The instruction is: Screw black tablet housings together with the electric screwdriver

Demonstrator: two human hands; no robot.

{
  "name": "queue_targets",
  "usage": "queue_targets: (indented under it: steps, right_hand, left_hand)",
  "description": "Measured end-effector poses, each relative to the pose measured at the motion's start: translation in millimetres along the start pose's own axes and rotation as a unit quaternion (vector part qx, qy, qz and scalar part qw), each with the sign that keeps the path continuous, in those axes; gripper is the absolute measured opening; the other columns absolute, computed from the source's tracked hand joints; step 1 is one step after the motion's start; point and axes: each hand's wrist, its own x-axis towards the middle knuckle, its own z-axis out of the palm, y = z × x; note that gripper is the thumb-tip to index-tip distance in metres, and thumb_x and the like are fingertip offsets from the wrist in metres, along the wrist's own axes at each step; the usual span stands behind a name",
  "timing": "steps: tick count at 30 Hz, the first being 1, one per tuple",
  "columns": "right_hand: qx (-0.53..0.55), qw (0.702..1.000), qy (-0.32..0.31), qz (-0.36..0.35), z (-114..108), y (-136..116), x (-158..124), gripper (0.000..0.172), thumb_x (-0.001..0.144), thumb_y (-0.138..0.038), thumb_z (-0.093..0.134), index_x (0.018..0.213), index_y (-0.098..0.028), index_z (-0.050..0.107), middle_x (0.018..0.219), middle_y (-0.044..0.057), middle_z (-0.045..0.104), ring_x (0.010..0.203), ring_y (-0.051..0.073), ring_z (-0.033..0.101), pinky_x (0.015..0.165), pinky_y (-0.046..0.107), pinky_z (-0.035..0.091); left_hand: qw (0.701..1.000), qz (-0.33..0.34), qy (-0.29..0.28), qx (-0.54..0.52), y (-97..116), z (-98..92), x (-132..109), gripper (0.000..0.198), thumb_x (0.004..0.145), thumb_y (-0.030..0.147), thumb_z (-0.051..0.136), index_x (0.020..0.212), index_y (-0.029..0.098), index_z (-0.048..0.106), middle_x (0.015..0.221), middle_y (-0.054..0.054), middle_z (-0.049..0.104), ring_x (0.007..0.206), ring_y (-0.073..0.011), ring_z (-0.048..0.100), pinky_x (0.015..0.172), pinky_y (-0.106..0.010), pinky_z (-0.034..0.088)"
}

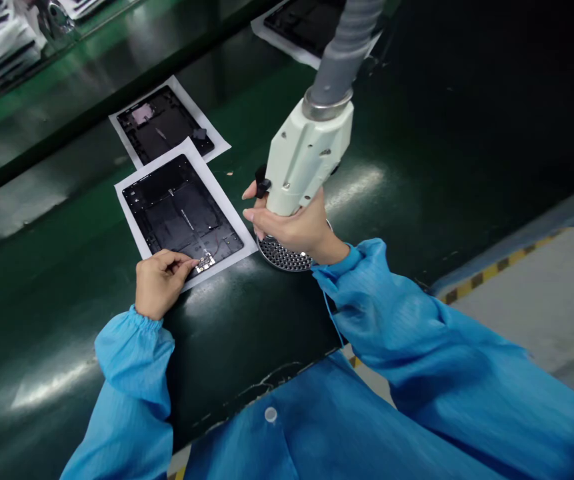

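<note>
A black tablet-like housing point(184, 210) lies on a white sheet point(125, 193) before me. At its near edge, the thumb and fingers of my left hand point(161, 280) are pinched on the left end of a small circuit board point(205, 262). My right hand point(297, 227) is closed around the lower end of a pale handheld unit point(304, 160), which hangs from a thick grey ribbed hose point(347, 53). Below that hand, partly hidden, is a round perforated metal disc point(284, 255).
A second black housing point(159, 127) on white paper lies just beyond, and a third housing point(307, 23) sits at the far edge. Stacked white-wrapped items point(1, 43) are at upper left. The green bench's point(251, 320) worn near edge runs by my blue gown.
</note>
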Motion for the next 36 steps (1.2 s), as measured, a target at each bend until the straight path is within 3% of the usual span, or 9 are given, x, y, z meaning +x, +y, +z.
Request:
queue_targets:
  steps: [7,14,17,20,23,27,30,36]
  right_hand:
    - [-0.021,0.999,-0.005,-0.029,1.7,-2.9,-4.0,0.016,0.069,-0.013,0.068,0.082,-0.019,0.060,0.062,0.000,0.060,0.078,0.021,0.069,0.072,0.035,0.060]
    - [-0.018,0.999,0.011,-0.041,4.4,5.8,-1.7,0.018,0.069,-0.015,0.069,0.085,-0.020,0.061,0.063,0.000,0.060,0.079,0.021,0.068,0.071,0.034,0.060]
    - [-0.016,0.998,0.018,-0.057,1.9,6.2,-0.9,0.021,0.068,-0.016,0.071,0.087,-0.019,0.061,0.061,0.000,0.060,0.072,0.019,0.067,0.063,0.032,0.059]
    - [0.004,0.996,0.038,-0.076,2.1,-4.0,-3.5,0.019,0.069,-0.016,0.071,0.085,-0.019,0.061,0.055,-0.003,0.057,0.052,0.014,0.060,0.051,0.028,0.053]
    - [0.089,0.990,0.038,-0.097,14.5,-19.0,-7.5,0.019,0.072,-0.016,0.070,0.086,-0.020,0.060,0.047,-0.008,0.052,0.038,0.011,0.050,0.044,0.028,0.047]
    - [0.107,0.991,-0.044,-0.068,52.6,-24.2,-12.7,0.021,0.074,-0.027,0.072,0.086,-0.023,0.055,0.050,-0.008,0.052,0.041,0.011,0.052,0.048,0.030,0.051]
    - [0.063,0.993,-0.080,-0.050,79.4,-13.2,-14.7,0.022,0.074,-0.030,0.072,0.085,-0.022,0.054,0.055,-0.005,0.055,0.052,0.014,0.059,0.051,0.031,0.053]
    - [0.058,0.991,-0.108,-0.047,94.9,6.3,-17.6,0.019,0.075,-0.023,0.068,0.090,-0.021,0.057,0.048,-0.008,0.052,0.042,0.012,0.053,0.051,0.031,0.052]
  left_hand:
    - [1.000,-0.017,-0.024,-0.009,2.3,-2.3,1.3,0.017,0.077,0.035,0.070,0.071,0.020,0.074,0.065,0.001,0.064,0.053,-0.0080,0.050,0.050,-0.021,0.040]
    - [0.999,-0.019,-0.025,-0.018,0.7,-2.0,3.5,0.015,0.075,0.034,0.071,0.071,0.019,0.074,0.064,0.001,0.064,0.052,-0.0080,0.050,0.049,-0.020,0.039]
    - [1.000,-0.016,-0.016,-0.011,0.6,-0.6,4.1,0.014,0.074,0.032,0.072,0.070,0.019,0.074,0.063,0.001,0.064,0.051,-0.0081,0.050,0.048,-0.020,0.039]
    - [1.000,-0.005,-0.016,-0.002,2.3,1.6,4.7,0.012,0.072,0.029,0.073,0.067,0.018,0.073,0.060,0.001,0.064,0.051,-0.0081,0.050,0.050,-0.020,0.040]
    - [1.000,0.000,-0.016,-0.007,2.8,4.6,6.1,0.012,0.072,0.028,0.074,0.067,0.017,0.072,0.058,0.001,0.063,0.049,-0.0076,0.048,0.051,-0.021,0.040]
    - [0.999,0.011,-0.007,-0.035,-0.1,9.8,5.0,0.010,0.071,0.024,0.074,0.066,0.016,0.071,0.057,0.001,0.062,0.048,-0.0069,0.047,0.049,-0.020,0.038]
    - [0.995,0.037,0.041,-0.085,-4.1,13.2,1.5,0.012,0.072,0.025,0.071,0.065,0.015,0.070,0.057,0.001,0.062,0.048,-0.0070,0.048,0.048,-0.020,0.038]
    - [0.961,0.018,0.255,-0.103,-20.4,3.5,2.8,0.018,0.074,0.031,0.070,0.065,0.015,0.069,0.058,0.000,0.064,0.050,-0.0079,0.051,0.049,-0.020,0.040]
